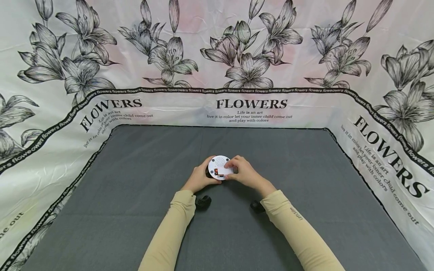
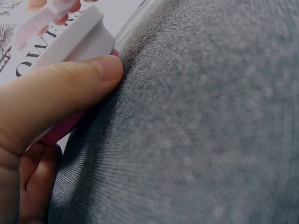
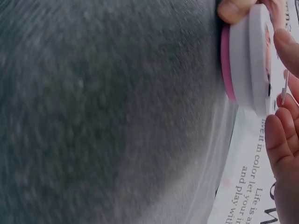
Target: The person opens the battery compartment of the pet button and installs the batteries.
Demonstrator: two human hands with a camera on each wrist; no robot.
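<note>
My left hand (image 1: 200, 176) grips a round white device (image 1: 219, 162) by its edge, its underside turned up, close over the grey cloth. That side has a patch of small holes, dark round feet and an uncovered battery compartment (image 1: 216, 172) with orange-red showing inside. A pink band (image 3: 227, 65) runs round its other side in the right wrist view. The left thumb (image 2: 88, 77) lies along the white rim. My right hand (image 1: 246, 172) pinches a thin white battery cover (image 3: 285, 88) just off the underside. In the left wrist view the cover (image 2: 39, 21) looks pale and blurred.
Grey cloth (image 1: 135, 169) covers the table. A white curtain (image 1: 190, 107) printed with flowers and lettering stands round its back and sides. A black wrist camera (image 1: 203, 202) sits by the left sleeve, another black one (image 1: 257, 206) by the right sleeve.
</note>
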